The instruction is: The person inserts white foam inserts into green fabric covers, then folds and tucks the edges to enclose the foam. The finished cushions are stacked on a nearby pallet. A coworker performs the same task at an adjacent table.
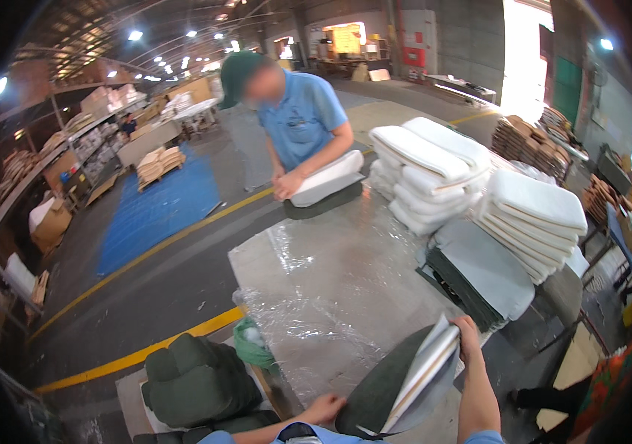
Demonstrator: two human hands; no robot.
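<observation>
At the near edge of the table, a dark green fabric cover (380,379) with a grey lining is folded open around a white foam pad (425,370). My right hand (468,339) is closed on the far end of the cover and pad. Beside the cover's left edge, my left hand (323,409) has its fingers curled and pinching that edge, though the fingertips are partly hidden. Right of the pad lies a stack of grey-and-dark-green covers (482,270).
Plastic film coats the table (330,270). White foam pads (427,166) and a second pad stack (534,214) stand at the far right. Opposite, a co-worker (301,126) in blue handles another pad and cover. Dark green stuffed cushions (201,377) are piled at the near left.
</observation>
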